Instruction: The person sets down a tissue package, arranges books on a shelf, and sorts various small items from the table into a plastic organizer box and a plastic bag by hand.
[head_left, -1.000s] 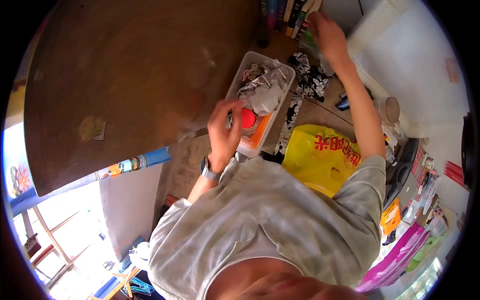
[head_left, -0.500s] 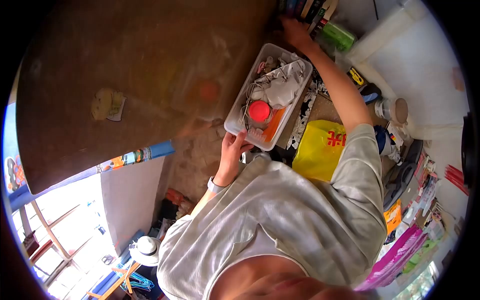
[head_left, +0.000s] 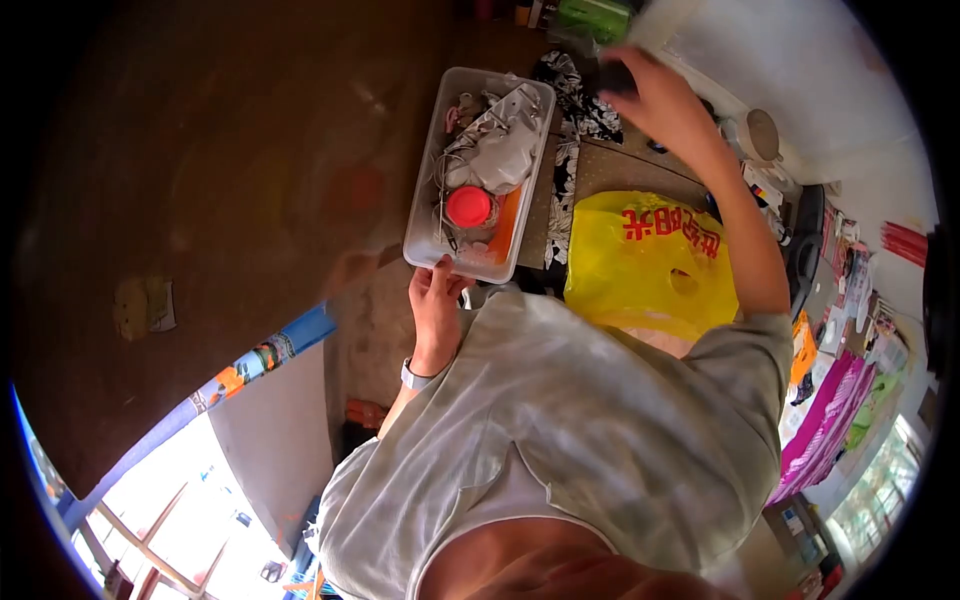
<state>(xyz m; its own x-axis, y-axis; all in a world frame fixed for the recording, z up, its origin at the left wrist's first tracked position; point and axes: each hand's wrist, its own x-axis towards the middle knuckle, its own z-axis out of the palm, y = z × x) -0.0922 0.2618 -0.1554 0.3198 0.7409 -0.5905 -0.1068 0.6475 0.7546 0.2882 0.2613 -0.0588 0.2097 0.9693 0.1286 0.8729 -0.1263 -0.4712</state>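
Observation:
My left hand (head_left: 435, 318), with a watch on its wrist, grips the near end of a clear plastic box (head_left: 424, 190). Inside the box lie a red-lidded jar (head_left: 469, 207), white plastic pieces (head_left: 505, 157), cables and an orange strip (head_left: 506, 226). At the upper right, my right hand (head_left: 645, 92) has its fingers curled round a small dark object (head_left: 614, 77), too dim to identify. Below that hand, black-and-white floral cloth (head_left: 565, 180) lies beside the box. A yellow plastic bag with red characters (head_left: 640, 270) lies right of the cloth.
A large brown panel (head_left: 230, 130) fills the left side. Beyond the box are a green package (head_left: 593, 18) and partly visible books. Along the right stand a round-lidded container (head_left: 760, 135) and assorted items, with a pink striped bag (head_left: 825, 425) lower down.
My right hand has come back from beside the books with the dark object in its fingers. My left hand, apart from the box at first, took hold of its near end and keeps hold.

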